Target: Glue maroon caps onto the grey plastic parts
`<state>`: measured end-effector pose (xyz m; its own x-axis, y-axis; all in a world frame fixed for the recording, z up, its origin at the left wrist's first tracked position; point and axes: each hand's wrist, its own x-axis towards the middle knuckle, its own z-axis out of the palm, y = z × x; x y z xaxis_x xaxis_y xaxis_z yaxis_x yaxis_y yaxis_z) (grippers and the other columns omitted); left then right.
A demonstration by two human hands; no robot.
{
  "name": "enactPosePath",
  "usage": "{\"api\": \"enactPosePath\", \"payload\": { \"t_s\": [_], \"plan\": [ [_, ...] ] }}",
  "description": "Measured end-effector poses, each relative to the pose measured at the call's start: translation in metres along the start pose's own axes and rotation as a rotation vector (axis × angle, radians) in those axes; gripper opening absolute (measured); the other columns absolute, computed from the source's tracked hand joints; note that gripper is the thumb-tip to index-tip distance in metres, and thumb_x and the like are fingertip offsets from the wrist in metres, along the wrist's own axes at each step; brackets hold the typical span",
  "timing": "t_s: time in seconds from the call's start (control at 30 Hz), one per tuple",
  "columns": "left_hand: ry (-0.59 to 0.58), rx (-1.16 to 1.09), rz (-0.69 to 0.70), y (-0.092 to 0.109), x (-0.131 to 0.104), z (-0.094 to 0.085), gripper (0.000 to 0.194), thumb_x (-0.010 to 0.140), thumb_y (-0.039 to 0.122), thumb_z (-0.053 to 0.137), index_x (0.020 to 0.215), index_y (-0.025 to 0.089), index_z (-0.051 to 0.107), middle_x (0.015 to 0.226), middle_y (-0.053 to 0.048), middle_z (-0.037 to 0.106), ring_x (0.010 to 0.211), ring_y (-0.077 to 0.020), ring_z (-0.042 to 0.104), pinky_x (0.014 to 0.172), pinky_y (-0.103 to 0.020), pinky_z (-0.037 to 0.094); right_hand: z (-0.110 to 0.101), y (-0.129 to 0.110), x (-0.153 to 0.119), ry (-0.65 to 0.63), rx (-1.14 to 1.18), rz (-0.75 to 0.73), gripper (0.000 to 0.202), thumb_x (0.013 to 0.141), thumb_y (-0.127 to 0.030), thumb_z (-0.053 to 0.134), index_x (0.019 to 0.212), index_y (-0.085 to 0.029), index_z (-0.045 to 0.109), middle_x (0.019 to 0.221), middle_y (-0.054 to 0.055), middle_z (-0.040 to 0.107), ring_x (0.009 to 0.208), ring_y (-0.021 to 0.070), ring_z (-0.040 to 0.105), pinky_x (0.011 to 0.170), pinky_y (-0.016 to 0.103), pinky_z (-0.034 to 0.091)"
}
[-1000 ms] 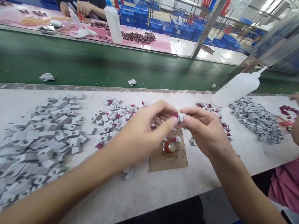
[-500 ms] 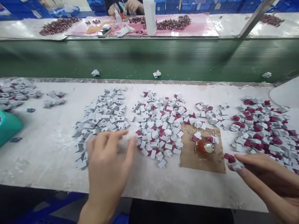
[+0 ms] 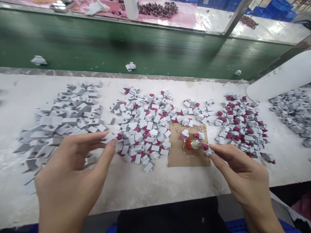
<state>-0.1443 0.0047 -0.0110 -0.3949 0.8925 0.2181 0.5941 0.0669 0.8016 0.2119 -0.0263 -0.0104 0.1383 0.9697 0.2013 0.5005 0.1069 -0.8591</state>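
Between the thumb and forefinger of my left hand [image 3: 75, 168] is a small plain grey plastic block [image 3: 109, 138], held over the gap between two piles. My right hand [image 3: 239, 168] pinches a grey block with a dark red piece [image 3: 206, 148] on its end. That block is just right of a small glossy orange and clear round object [image 3: 193, 143], whose kind I cannot make out. The object sits on a wet-looking brown cardboard square [image 3: 189, 160], with a few red-and-grey pieces at its far side.
Plain grey blocks form a pile [image 3: 70, 113] at left. Red-and-grey blocks lie in a middle pile [image 3: 145, 123] and a right pile [image 3: 240, 119]. A white cylinder [image 3: 279, 76] leans in at right. Beyond the table runs a green belt [image 3: 97, 45] carrying several grey pieces.
My left hand has picked up a grey block from the plain pile. My right hand has brought its red-and-grey block up to the orange round object. The view has swung right and down.
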Motion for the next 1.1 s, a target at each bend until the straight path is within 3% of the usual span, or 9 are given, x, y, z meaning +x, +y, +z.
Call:
{"api": "enactPosePath", "payload": {
  "t_s": [0.13, 0.27, 0.47, 0.57, 0.7, 0.83, 1.1],
  "plan": [
    [-0.128, -0.113, -0.003, 0.008, -0.017, 0.010, 0.023, 0.094, 0.036, 0.096, 0.117, 0.033, 0.091, 0.101, 0.002, 0.087, 0.088, -0.0192, 0.083, 0.079, -0.029, 0.070, 0.000, 0.003, -0.001, 0.010, 0.019, 0.027, 0.030, 0.105, -0.018, 0.089, 0.121, -0.042, 0.096, 0.109, -0.003, 0.092, 0.095, 0.0187, 0.087, 0.082, 0.026, 0.074],
    [-0.168, -0.161, -0.065, 0.018, -0.025, 0.017, 0.021, 0.096, 0.036, 0.096, 0.117, 0.035, 0.093, 0.106, 0.005, 0.087, 0.089, -0.0132, 0.082, 0.075, -0.018, 0.066, 0.001, 0.001, -0.001, 0.001, 0.077, 0.048, 0.031, 0.104, -0.016, 0.089, 0.119, -0.042, 0.097, 0.107, -0.003, 0.093, 0.094, 0.0176, 0.088, 0.082, 0.025, 0.074],
    [-0.195, -0.241, -0.124, 0.036, -0.032, 0.024, 0.023, 0.097, 0.028, 0.094, 0.119, 0.032, 0.092, 0.125, 0.005, 0.092, 0.105, -0.0153, 0.088, 0.088, -0.019, 0.069, 0.006, 0.002, 0.001, -0.011, 0.137, 0.074, 0.030, 0.103, -0.015, 0.091, 0.117, -0.041, 0.098, 0.109, -0.003, 0.094, 0.099, 0.0173, 0.090, 0.087, 0.024, 0.075],
    [-0.191, -0.290, -0.136, 0.041, -0.033, 0.026, 0.024, 0.095, 0.022, 0.095, 0.117, 0.030, 0.093, 0.121, 0.005, 0.095, 0.102, -0.0165, 0.091, 0.087, -0.019, 0.072, 0.008, 0.003, 0.001, -0.005, 0.144, 0.080, 0.029, 0.101, -0.015, 0.092, 0.116, -0.039, 0.098, 0.110, -0.003, 0.094, 0.100, 0.0179, 0.091, 0.090, 0.025, 0.076],
    [-0.174, -0.264, -0.075, 0.038, -0.034, 0.027, 0.025, 0.092, 0.023, 0.098, 0.116, 0.030, 0.094, 0.117, 0.005, 0.095, 0.091, -0.0135, 0.089, 0.074, -0.015, 0.068, 0.010, 0.005, 0.001, -0.010, 0.146, 0.084, 0.029, 0.102, -0.015, 0.092, 0.116, -0.040, 0.098, 0.110, -0.002, 0.094, 0.100, 0.0188, 0.091, 0.089, 0.027, 0.077],
    [-0.191, -0.193, -0.072, 0.038, -0.037, 0.025, 0.028, 0.093, 0.024, 0.096, 0.119, 0.033, 0.095, 0.103, 0.005, 0.092, 0.074, -0.0095, 0.080, 0.054, -0.014, 0.055, 0.010, 0.005, 0.000, -0.018, 0.150, 0.084, 0.029, 0.102, -0.015, 0.091, 0.116, -0.039, 0.098, 0.109, -0.001, 0.094, 0.100, 0.0188, 0.090, 0.088, 0.027, 0.077],
    [-0.297, -0.282, -0.062, 0.051, -0.046, 0.031, 0.022, 0.101, 0.028, 0.092, 0.121, 0.037, 0.094, 0.099, 0.005, 0.086, 0.079, -0.0112, 0.078, 0.073, -0.015, 0.066, 0.007, 0.000, 0.002, -0.006, 0.225, 0.137, 0.023, 0.102, -0.019, 0.094, 0.114, -0.038, 0.099, 0.105, 0.000, 0.094, 0.096, 0.0197, 0.090, 0.082, 0.027, 0.075]
  ]
}}
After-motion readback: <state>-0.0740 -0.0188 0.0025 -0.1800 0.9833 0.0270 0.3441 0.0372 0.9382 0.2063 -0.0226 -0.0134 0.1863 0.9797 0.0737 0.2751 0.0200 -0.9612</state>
